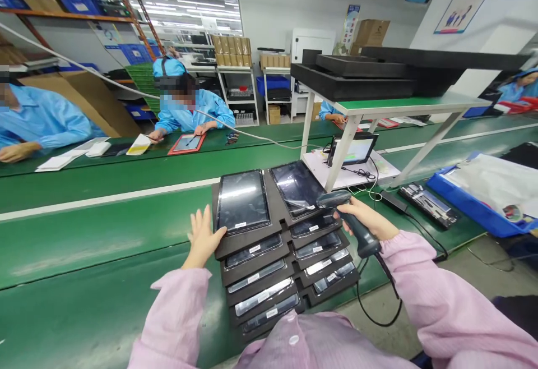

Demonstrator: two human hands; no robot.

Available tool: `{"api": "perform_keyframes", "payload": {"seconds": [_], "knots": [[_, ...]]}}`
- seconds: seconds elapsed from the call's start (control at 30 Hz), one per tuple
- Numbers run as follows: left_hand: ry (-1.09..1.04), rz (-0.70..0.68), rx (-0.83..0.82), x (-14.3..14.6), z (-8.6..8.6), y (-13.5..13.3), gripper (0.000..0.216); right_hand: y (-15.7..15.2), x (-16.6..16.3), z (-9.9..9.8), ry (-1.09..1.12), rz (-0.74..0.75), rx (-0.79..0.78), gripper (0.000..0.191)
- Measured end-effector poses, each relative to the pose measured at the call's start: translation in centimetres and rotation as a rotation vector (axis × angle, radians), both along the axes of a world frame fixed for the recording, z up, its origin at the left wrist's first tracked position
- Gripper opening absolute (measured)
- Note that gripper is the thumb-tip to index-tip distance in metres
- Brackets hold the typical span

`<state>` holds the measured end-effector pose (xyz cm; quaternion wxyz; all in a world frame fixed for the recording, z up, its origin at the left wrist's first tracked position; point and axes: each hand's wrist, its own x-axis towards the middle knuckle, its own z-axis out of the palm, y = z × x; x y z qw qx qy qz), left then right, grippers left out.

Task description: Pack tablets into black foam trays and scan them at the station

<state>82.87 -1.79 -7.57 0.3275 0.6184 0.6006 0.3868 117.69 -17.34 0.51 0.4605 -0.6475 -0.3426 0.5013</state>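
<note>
My right hand is wrapped round the grip of a black barcode scanner. The scanner's head hangs over the lower right corner of a dark tablet that has a small white label. My left hand has its fingers spread, the thumb touching the near left edge of the black foam tray. In that tray's left half lies a second tablet, also labelled. Below it, staggered trays show strips of several more labelled tablets.
A white-legged stand carrying black foam trays rises beyond the stack, with a lit monitor under it. At right are a blue bin, a cable and an opened device. Co-workers in blue sit across the green bench.
</note>
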Motion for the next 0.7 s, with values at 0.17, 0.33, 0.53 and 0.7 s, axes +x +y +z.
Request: {"api": "perform_keyframes", "payload": {"seconds": [0.17, 0.33, 0.53, 0.7], "knots": [[0.364, -0.606, 0.242, 8.2, 2.6, 1.2, 0.05, 1.1, -0.3, -1.3, -0.02, -0.055, -0.049, 0.027], [0.432, -0.922, 0.254, 17.2, 2.8, -0.3, 0.046, 1.1, -0.2, -1.8, -0.021, 0.0, -0.029, 0.047], [0.633, -0.999, 0.421, 15.8, 0.8, -2.2, 0.037, 0.6, -0.1, -1.6, -0.014, 0.031, -0.044, 0.035], [0.657, -0.878, 0.727, 14.8, -1.7, -3.2, 0.042, 0.4, -1.0, -0.1, -0.021, 0.069, -0.055, 0.035]]}}
